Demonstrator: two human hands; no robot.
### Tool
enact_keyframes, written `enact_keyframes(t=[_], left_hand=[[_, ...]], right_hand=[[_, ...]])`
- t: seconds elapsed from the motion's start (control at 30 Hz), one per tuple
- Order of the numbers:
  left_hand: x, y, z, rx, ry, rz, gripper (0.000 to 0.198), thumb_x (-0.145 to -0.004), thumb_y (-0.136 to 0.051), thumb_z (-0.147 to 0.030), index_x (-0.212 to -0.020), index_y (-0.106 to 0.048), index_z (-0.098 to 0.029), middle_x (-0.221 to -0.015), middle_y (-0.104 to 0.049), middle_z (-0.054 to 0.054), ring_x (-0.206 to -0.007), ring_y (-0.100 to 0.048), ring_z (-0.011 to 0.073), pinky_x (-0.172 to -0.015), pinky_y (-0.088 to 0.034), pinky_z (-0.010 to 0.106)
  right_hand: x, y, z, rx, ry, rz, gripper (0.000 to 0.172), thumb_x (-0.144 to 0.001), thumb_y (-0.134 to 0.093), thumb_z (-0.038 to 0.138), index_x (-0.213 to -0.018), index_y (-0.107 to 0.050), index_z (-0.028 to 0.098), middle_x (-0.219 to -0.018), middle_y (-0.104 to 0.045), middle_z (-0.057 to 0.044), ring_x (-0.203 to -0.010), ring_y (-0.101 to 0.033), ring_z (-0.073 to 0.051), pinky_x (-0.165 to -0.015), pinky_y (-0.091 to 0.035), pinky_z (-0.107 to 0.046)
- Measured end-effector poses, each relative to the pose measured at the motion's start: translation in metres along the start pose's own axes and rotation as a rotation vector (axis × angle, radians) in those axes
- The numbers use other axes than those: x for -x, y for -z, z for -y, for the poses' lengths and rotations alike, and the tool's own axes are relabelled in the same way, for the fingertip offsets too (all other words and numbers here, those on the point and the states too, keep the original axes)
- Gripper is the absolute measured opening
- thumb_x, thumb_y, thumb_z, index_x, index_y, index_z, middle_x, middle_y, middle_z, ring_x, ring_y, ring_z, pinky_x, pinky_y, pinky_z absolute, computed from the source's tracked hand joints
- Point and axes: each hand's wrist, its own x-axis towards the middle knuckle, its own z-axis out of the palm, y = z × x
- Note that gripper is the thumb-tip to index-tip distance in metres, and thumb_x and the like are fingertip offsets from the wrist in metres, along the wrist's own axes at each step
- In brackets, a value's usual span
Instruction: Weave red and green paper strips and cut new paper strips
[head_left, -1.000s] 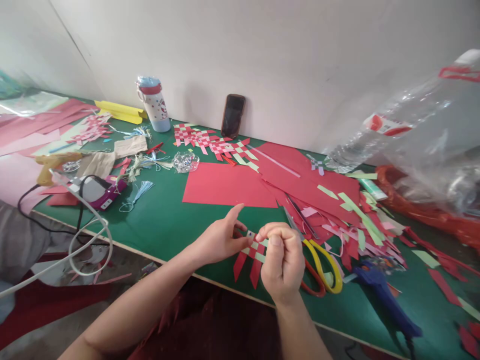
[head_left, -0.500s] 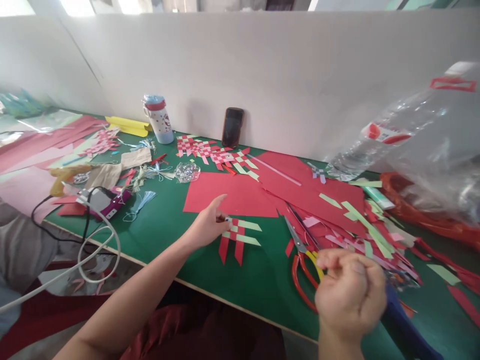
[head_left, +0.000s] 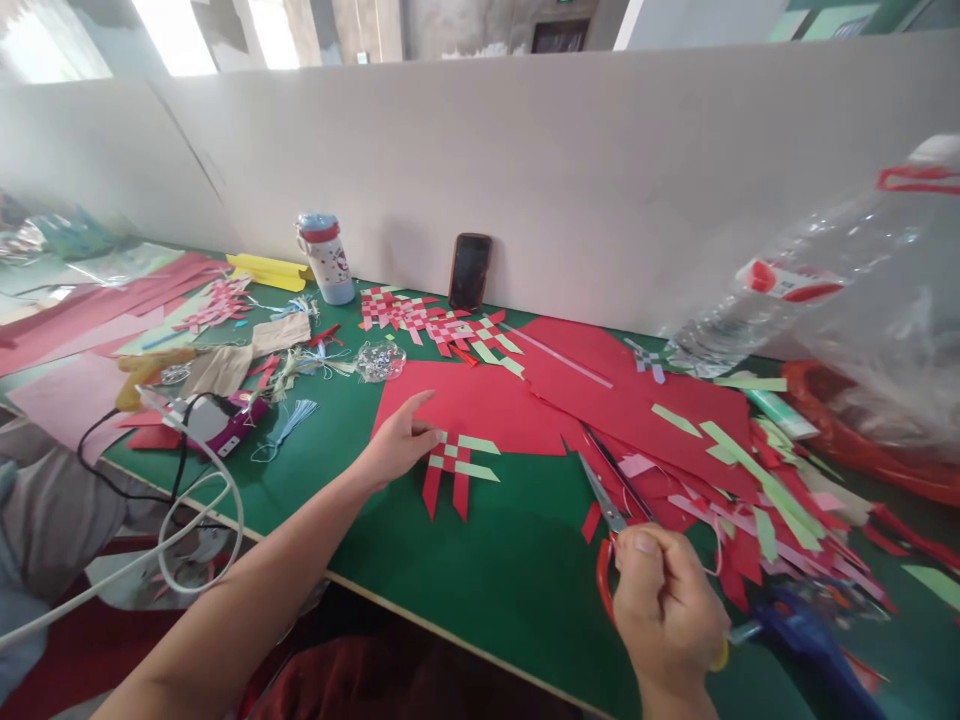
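Observation:
My left hand (head_left: 401, 440) pinches the left edge of a small woven paper piece (head_left: 451, 455), its index finger stretched out. The piece is a red and pale-green check, with two red strips hanging toward me and two green strips pointing right. On the right, my right hand (head_left: 667, 600) is closed around the handles of a pair of scissors (head_left: 604, 495). The blades point away from me and to the left; a red handle loop shows beside the fist, which hides most of the grip. A red paper sheet (head_left: 480, 400) lies just beyond my left hand.
Paper scraps (head_left: 780, 500) and a blue glue gun (head_left: 814, 640) lie at the right, near a large plastic bottle (head_left: 795, 275). A phone (head_left: 470, 272) leans on the white partition (head_left: 570, 180). Finished woven pieces (head_left: 427, 320), a flask (head_left: 328, 260) and tassels (head_left: 296, 420) are farther left.
My right hand has come down and closed over the scissor handles. The woven piece has shifted slightly left with my left hand. The view has tilted up a little.

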Motion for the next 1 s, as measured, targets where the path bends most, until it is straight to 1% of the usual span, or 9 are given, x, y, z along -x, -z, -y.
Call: enact_keyframes(t=[0.13, 0.23, 0.33, 0.47, 0.6, 0.77, 0.83, 0.93, 1.0], left_hand=[[-0.001, 0.000, -0.002, 0.052, 0.022, -0.007, 0.085, -0.080, -0.066, -0.026, -0.153, -0.024, -0.016, -0.057, -0.052, -0.010, -0.057, -0.046, 0.0102, -0.062, -0.038, 0.023], [-0.002, 0.000, -0.002, 0.095, 0.031, -0.014, 0.083, -0.079, -0.069, -0.025, -0.151, -0.029, -0.018, -0.053, -0.048, -0.012, -0.053, -0.045, 0.0091, -0.061, -0.039, 0.022], [-0.005, 0.000, 0.002, 0.158, 0.064, -0.005, 0.081, -0.080, -0.070, -0.027, -0.150, -0.031, -0.016, -0.059, -0.057, -0.008, -0.060, -0.055, 0.0108, -0.067, -0.047, 0.025], [-0.008, 0.002, 0.010, 0.255, 0.116, 0.026, 0.081, -0.081, -0.071, -0.030, -0.150, -0.032, -0.015, -0.072, -0.067, -0.001, -0.075, -0.067, 0.0165, -0.078, -0.053, 0.033], [-0.008, 0.004, 0.013, 0.337, 0.145, 0.044, 0.069, -0.087, -0.065, -0.030, -0.148, -0.036, -0.018, -0.081, -0.068, 0.002, -0.082, -0.070, 0.0180, -0.084, -0.054, 0.037], [-0.008, 0.007, 0.015, 0.380, 0.160, 0.030, 0.063, -0.091, -0.060, -0.036, -0.148, -0.037, -0.019, -0.085, -0.067, 0.003, -0.080, -0.069, 0.0161, -0.082, -0.055, 0.036], [-0.009, 0.006, 0.017, 0.368, 0.152, 0.023, 0.070, -0.087, -0.066, -0.036, -0.148, -0.037, -0.019, -0.082, -0.067, 0.001, -0.078, -0.068, 0.0154, -0.079, -0.054, 0.034], [-0.009, 0.003, 0.019, 0.337, 0.120, 0.008, 0.088, -0.073, -0.080, -0.024, -0.148, -0.036, -0.019, -0.074, -0.067, -0.003, -0.074, -0.066, 0.0150, -0.074, -0.051, 0.029], [-0.008, 0.002, 0.017, 0.327, 0.093, -0.011, 0.093, -0.067, -0.082, -0.018, -0.148, -0.036, -0.018, -0.069, -0.066, -0.005, -0.070, -0.066, 0.0145, -0.071, -0.050, 0.027]], right_hand=[[-0.001, 0.002, 0.002, 0.011, 0.054, 0.015, 0.022, -0.094, -0.048, 0.025, -0.075, -0.057, 0.019, -0.057, -0.057, 0.002, -0.047, -0.051, -0.010, -0.051, -0.042, -0.023], [-0.002, 0.002, 0.004, -0.011, 0.077, 0.024, 0.023, -0.094, -0.047, 0.024, -0.073, -0.056, 0.020, -0.054, -0.055, 0.002, -0.045, -0.050, -0.011, -0.050, -0.041, -0.023], [-0.003, 0.003, 0.007, -0.011, 0.075, 0.026, 0.023, -0.094, -0.048, 0.025, -0.073, -0.056, 0.020, -0.053, -0.055, 0.003, -0.045, -0.050, -0.010, -0.050, -0.042, -0.023], [-0.003, 0.003, 0.007, -0.014, 0.057, 0.039, 0.024, -0.094, -0.047, 0.026, -0.073, -0.056, 0.020, -0.052, -0.056, 0.002, -0.045, -0.052, -0.011, -0.050, -0.043, -0.024], [-0.003, 0.002, 0.005, 0.006, 0.050, 0.045, 0.023, -0.094, -0.047, 0.026, -0.074, -0.057, 0.020, -0.054, -0.058, 0.002, -0.046, -0.053, -0.012, -0.050, -0.043, -0.025], [-0.002, 0.002, 0.003, -0.015, 0.058, 0.073, 0.022, -0.094, -0.048, 0.026, -0.073, -0.057, 0.020, -0.054, -0.057, 0.002, -0.046, -0.053, -0.012, -0.051, -0.043, -0.025], [0.000, 0.002, -0.001, -0.024, 0.037, 0.076, 0.022, -0.094, -0.049, 0.028, -0.075, -0.058, 0.020, -0.055, -0.058, 0.001, -0.047, -0.053, -0.012, -0.050, -0.044, -0.025], [0.005, 0.003, -0.010, -0.041, -0.008, 0.055, 0.022, -0.093, -0.050, 0.033, -0.079, -0.060, 0.019, -0.060, -0.061, -0.002, -0.051, -0.056, -0.014, -0.053, -0.046, -0.026], [0.008, 0.004, -0.016, -0.040, -0.037, 0.034, 0.025, -0.093, -0.051, 0.038, -0.079, -0.061, 0.018, -0.062, -0.062, -0.004, -0.054, -0.057, -0.015, -0.056, -0.048, -0.028]])
